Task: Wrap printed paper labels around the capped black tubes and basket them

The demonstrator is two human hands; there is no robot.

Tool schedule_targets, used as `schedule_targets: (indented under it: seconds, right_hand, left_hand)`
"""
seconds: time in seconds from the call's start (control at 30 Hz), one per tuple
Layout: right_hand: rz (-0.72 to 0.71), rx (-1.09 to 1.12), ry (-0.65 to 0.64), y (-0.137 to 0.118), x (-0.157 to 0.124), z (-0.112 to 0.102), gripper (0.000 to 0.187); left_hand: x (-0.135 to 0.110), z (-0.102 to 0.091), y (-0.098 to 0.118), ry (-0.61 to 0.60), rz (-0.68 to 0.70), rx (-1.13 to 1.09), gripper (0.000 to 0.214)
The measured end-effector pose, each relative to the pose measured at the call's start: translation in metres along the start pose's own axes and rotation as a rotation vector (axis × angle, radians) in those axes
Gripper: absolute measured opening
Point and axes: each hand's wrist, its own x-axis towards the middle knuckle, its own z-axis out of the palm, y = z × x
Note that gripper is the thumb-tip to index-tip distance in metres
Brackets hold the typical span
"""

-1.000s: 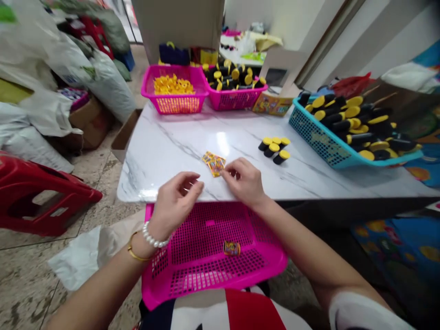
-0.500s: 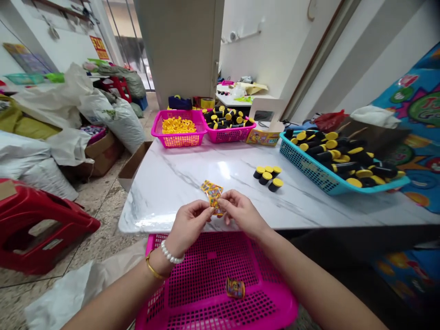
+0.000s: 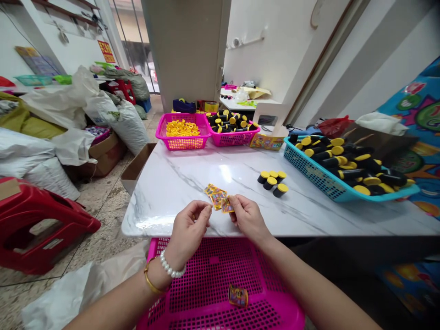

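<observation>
My right hand (image 3: pixel 250 222) pinches a small printed yellow-orange label (image 3: pixel 227 205) between thumb and fingers, just above the table's front edge. To its left, my left hand (image 3: pixel 191 229), with a white bead bracelet and a gold bangle at the wrist, has its thumb and fingertips pressed together. Whether anything is between those fingertips is hidden. A loose pile of similar labels (image 3: pixel 213 192) lies on the table just beyond the hands. Several short black cylinders with yellow caps (image 3: pixel 270 182) stand to the right. Below, one cylinder wrapped in a printed label (image 3: pixel 238 296) lies in a pink basket (image 3: pixel 215 260).
On the white marbled table (image 3: pixel 178 183), a pink basket of yellow rings (image 3: pixel 183 143) and another of capped cylinders (image 3: pixel 235 139) stand at the back. A turquoise basket (image 3: pixel 316 176) full of cylinders is at right. A red stool (image 3: pixel 44 224) sits on the left floor.
My hands have come apart: the label both were touching is now in my right hand alone, slightly to the right. My left hand has drawn clear of it. The view has shifted a little.
</observation>
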Motion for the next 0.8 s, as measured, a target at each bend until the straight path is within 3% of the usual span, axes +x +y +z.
schedule_targets:
  seconds: [0.27,0.4,0.47,0.53,0.6,0.73,0.8]
  right_hand:
    - [-0.134,-0.122,0.030,0.005,-0.006,0.003,0.041]
    - [-0.318,-0.257,0.081,0.001,-0.011,0.009,0.035]
    - [-0.420,-0.312,0.058,-0.002,-0.015,0.010,0.032]
    - [-0.487,-0.354,-0.001,-0.005,-0.016,0.003,0.029]
    - [-0.520,-0.421,0.045,-0.005,-0.011,-0.016,0.023]
    - [-0.480,-0.762,0.577,0.013,0.016,-0.086,0.018]
    - [-0.368,-0.929,0.658,0.028,0.029,-0.119,0.023]
  left_hand:
    - [-0.002,0.008,0.001,0.019,0.059,0.016,0.026]
    - [-0.001,0.009,0.000,0.017,0.128,0.084,0.020]
    - [0.000,0.008,-0.001,0.030,0.070,0.048,0.018]
    - [0.002,0.005,-0.001,0.033,-0.070,-0.040,0.020]
    - [0.004,0.003,-0.002,0.025,-0.197,-0.120,0.022]
    - [0.006,0.000,-0.004,-0.003,-0.252,-0.184,0.021]
    - [0.007,0.002,-0.006,-0.034,-0.253,-0.217,0.020]
